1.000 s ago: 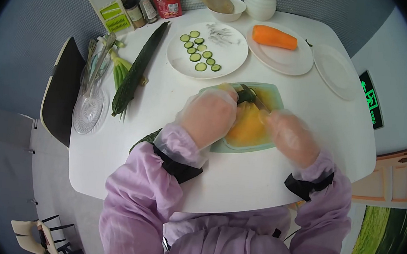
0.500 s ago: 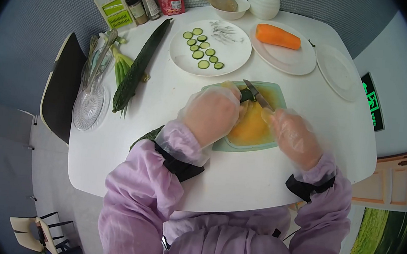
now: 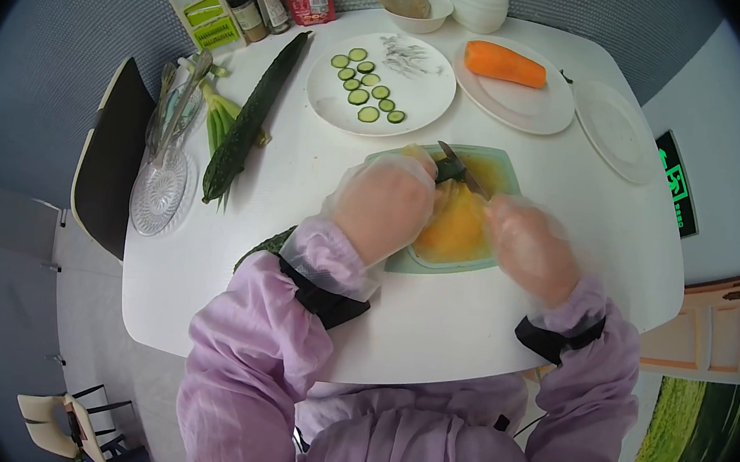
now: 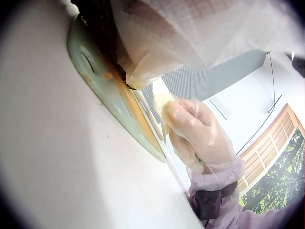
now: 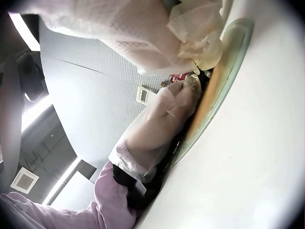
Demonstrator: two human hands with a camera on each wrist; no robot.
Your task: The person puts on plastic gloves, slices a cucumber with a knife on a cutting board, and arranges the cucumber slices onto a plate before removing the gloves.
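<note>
Dark-green cucumber length (image 3: 445,171) sits on the far half of the pale-green rounded cutting board (image 3: 459,235), face stained orange. Versus half a second ago: slim grey-bladed knife (image 3: 474,182) and plastic-gloved right hand (image 3: 533,251) shift slightly; plastic-gloved left hand (image 3: 380,198) essentially stays put. Thin round green-rimmed slices (image 3: 358,97) on the white round plate (image 3: 428,94) beyond the board: same layout. I read that as mid-cut, nothing new plated. Left grip curls over the cucumber; right grip wraps the knife, hiding its handle. Skin dark; can't make out the cut face.
</note>
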